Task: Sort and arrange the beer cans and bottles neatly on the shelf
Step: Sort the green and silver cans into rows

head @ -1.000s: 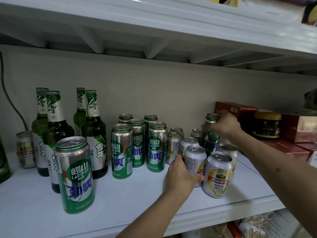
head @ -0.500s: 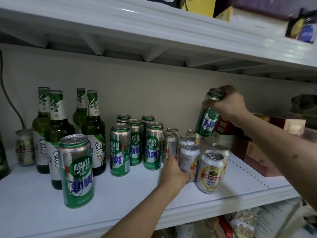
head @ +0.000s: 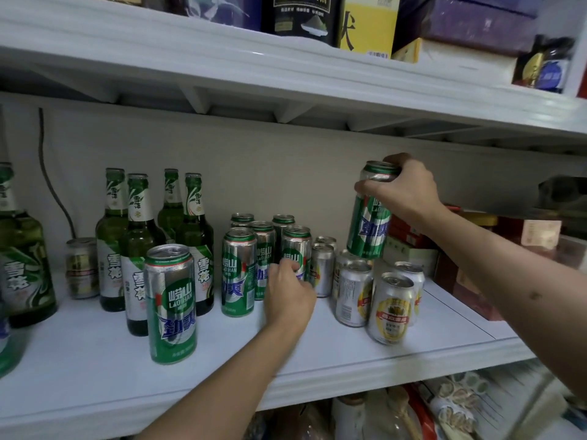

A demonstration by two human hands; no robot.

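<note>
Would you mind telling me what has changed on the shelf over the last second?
The right hand lifted a tall green can from behind the short silver cans and holds it in the air. The left hand shifted from a silver can to the green cans. The bottles stayed put.

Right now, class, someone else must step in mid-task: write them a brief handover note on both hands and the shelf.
Right hand: grip shut on a tall green can, held in the air above the short silver cans.
Left hand: at the front can of the green can cluster; grip unclear.
Done: bottles grouped at left.
Left: place the held can; one green can stands alone in front.
</note>
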